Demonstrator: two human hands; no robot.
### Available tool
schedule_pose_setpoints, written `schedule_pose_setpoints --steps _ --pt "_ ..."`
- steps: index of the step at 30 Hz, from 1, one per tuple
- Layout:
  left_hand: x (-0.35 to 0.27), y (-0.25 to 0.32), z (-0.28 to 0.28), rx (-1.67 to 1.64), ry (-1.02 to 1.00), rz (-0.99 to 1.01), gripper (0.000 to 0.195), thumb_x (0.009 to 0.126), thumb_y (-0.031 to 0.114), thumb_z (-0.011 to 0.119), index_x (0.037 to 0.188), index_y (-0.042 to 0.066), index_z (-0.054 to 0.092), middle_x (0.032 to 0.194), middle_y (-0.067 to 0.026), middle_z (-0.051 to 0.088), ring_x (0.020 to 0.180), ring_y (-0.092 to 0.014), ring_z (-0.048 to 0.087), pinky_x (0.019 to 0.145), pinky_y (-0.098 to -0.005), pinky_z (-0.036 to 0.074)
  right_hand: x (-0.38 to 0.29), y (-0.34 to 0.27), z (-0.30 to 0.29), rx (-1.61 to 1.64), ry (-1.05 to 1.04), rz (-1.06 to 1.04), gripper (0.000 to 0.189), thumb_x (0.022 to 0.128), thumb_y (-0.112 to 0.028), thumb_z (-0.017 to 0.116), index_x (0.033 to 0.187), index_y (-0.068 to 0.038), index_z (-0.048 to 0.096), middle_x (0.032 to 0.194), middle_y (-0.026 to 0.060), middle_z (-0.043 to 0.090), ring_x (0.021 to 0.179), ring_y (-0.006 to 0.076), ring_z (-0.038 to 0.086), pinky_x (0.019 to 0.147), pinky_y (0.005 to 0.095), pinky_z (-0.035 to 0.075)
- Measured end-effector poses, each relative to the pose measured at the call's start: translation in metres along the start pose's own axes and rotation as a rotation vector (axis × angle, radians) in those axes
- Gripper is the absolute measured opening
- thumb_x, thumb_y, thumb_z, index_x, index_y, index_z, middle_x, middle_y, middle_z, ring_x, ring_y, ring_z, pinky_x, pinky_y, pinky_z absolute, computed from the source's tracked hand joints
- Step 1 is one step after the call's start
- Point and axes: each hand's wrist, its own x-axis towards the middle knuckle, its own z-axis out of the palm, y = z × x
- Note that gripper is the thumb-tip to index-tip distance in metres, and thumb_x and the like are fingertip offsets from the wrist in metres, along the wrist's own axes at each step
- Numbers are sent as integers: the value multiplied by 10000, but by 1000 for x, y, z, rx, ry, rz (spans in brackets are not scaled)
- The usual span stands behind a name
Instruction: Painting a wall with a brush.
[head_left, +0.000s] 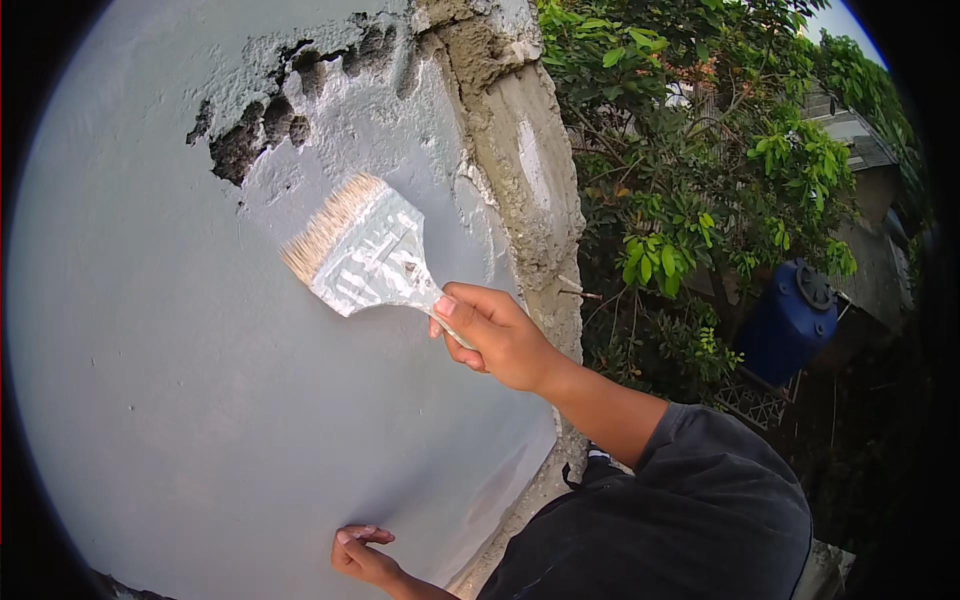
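My right hand (487, 330) grips the thin handle of a wide, flat paintbrush (386, 251). White and pale grey paint smears cover the brush head and handle. Its tan bristles point to the upper left, over a grey painted wall (225, 360); whether they touch it I cannot tell. Above the brush, the wall has a rough, broken patch (259, 135) with dark cavities and flaking plaster. Low in the view, my left hand (364, 551) is beside the wall with its fingers loosely curled and nothing visible in it. Light smears mark its fingertips.
A rough concrete edge (536, 195) borders the wall on the right, with a rusty metal rod (581, 292) sticking out. Beyond it are leafy branches (667, 255), a blue water tank (787, 322) on a metal stand and a corrugated roof (855, 139) at the upper right.
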Motion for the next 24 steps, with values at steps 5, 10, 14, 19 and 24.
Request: schedule_pose_setpoints --steps 5,10,14,19,24 --pt "1 1 3 -27 -13 12 434 970 272 396 642 12 511 590 -82 516 367 -154 488 318 -240 403 -57 59 -6 19 43 161 332 1010 -304 389 854 -42 521 559 -22 406 484 40 344 467 216 285" --pt "1 0 1 -7 -9 3 435 969 275 398 638 15 507 590 -80 516 369 -154 485 318 -236 400 -68 49 -8 21 55 127 327 1005 -292 411 835 -35 521 554 -26 400 485 43 341 473 224 286" --pt "1 1 2 -6 -12 6 431 968 273 400 640 16 510 589 -79 516 371 -155 487 323 -239 403 -34 14 -11 -53 30 -42 331 1005 -294 407 843 -28 519 558 -22 398 485 43 342 485 221 285" --pt "0 2 3 -20 -15 10 430 964 261 394 631 15 512 587 -74 514 371 -155 487 331 -244 406 -18 15 -12 -45 37 -10 337 999 -311 422 829 -41 530 544 -28 395 490 42 342 473 226 285" --pt "0 2 2 -9 -18 -5 431 965 257 392 633 13 518 585 -73 511 371 -154 491 328 -240 403 -55 66 -17 -8 40 115 345 1008 -310 399 844 -35 530 541 -34 387 480 42 340 475 220 287"
